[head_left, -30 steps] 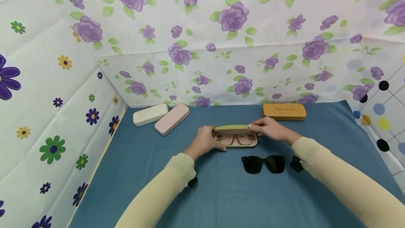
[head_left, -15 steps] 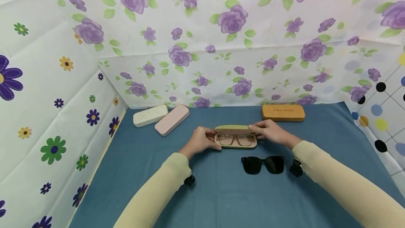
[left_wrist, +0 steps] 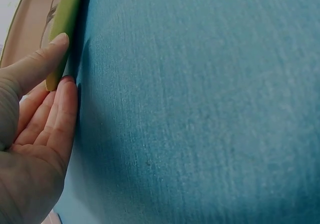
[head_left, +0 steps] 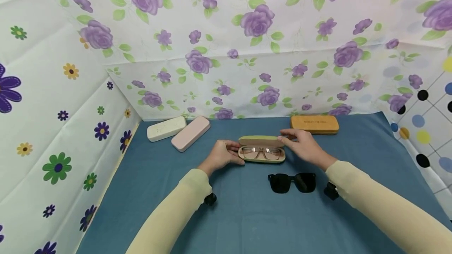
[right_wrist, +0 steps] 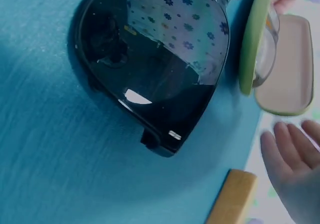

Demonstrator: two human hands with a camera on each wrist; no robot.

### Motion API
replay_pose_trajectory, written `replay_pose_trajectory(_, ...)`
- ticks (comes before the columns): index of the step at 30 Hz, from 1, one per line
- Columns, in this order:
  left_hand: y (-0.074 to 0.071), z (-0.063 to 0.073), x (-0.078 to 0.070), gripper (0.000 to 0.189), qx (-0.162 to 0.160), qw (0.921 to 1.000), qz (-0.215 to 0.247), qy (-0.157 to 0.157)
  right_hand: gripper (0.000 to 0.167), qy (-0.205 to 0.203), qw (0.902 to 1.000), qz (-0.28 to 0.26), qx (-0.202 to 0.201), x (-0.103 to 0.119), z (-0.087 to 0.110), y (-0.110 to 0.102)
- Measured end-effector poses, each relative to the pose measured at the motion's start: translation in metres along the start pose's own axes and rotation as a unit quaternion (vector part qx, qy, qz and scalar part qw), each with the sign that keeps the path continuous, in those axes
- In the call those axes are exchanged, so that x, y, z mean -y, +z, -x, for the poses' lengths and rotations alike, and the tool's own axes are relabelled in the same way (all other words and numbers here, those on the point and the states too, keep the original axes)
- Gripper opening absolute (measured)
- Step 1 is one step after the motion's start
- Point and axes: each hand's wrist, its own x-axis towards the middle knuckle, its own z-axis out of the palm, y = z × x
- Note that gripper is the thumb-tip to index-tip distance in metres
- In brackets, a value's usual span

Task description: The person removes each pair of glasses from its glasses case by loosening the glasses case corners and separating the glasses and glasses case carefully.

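Blue cloth (head_left: pixel 243 214) covers the work surface, backed by a white floral backdrop (head_left: pixel 208 22); for positions, read a clock face centred on the green case in the head view, with twelve at the backdrop. Green case (head_left: pixel 262 161) lies on the cloth between the hands, its lid (head_left: pixel 261 141) raised at the twelve o'clock side with the lining exposed. Clear-lensed glasses (head_left: pixel 261 150) sit in the lower half. Left hand (head_left: pixel 221 156), at nine o'clock, grips the near end of the case between thumb and fingers. Right hand (head_left: pixel 304 145), at three o'clock, has its fingers extended and grips nothing; the thumb tip is at the lid's end, but contact cannot be confirmed. Sunglasses (head_left: pixel 299 182) lie outside any case between four and five o'clock. A mustard case (head_left: pixel 314 125) is at two o'clock; a pink case (head_left: pixel 191 133) and, farther out, a white case (head_left: pixel 166 128) lie between nine and ten o'clock, all three closed. Progress, judged from this layout: the lifting of the lid appears complete or nearly so, since the glasses are fully exposed. Not done: the glasses are not out of the case, the lid is not closed over them, and the sunglasses are uncased.
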Motion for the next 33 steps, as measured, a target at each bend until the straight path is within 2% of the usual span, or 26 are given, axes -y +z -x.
replay_pose_trajectory(3,0.000,-0.001,0.000,0.057,0.001,1.0000,0.001,-0.006,0.046,-0.055,0.9958,0.037,-0.064,0.006,0.005,0.001)
replay_pose_trajectory(5,-0.001,-0.002,0.000,0.054,0.000,1.0000,-0.002,-0.007,0.039,-0.105,0.9875,0.075,-0.090,0.011,0.008,0.002)
replay_pose_trajectory(8,-0.002,-0.003,0.000,0.053,0.001,0.9999,-0.009,-0.008,0.031,-0.177,0.9694,0.142,-0.094,0.018,0.013,0.007)
replay_pose_trajectory(10,-0.003,-0.003,-0.001,0.052,0.004,0.9999,-0.009,-0.009,0.028,-0.202,0.9600,0.177,-0.079,0.021,0.014,0.011)
replay_pose_trajectory(13,-0.004,-0.003,-0.001,0.052,0.011,0.9998,-0.001,-0.016,0.030,-0.195,0.9597,0.198,-0.041,0.023,0.015,0.017)
replay_pose_trajectory(16,-0.005,-0.002,-0.002,0.053,0.019,0.9995,0.007,-0.025,0.035,-0.163,0.9664,0.199,-0.012,0.023,0.013,0.022)
replay_pose_trajectory(22,-0.007,-0.001,0.000,0.054,0.025,0.9989,0.017,-0.035,0.041,-0.132,0.9718,0.195,0.017,0.024,0.005,0.034)
replay_pose_trajectory(28,-0.007,-0.001,-0.002,0.053,0.027,0.9987,0.021,-0.037,0.038,-0.139,0.9679,0.209,0.006,0.027,-0.001,0.045)
replay_pose_trajectory(33,-0.007,-0.002,-0.002,0.053,0.026,0.9986,0.013,-0.044,0.036,-0.125,0.9655,0.228,-0.002,0.029,-0.002,0.053)
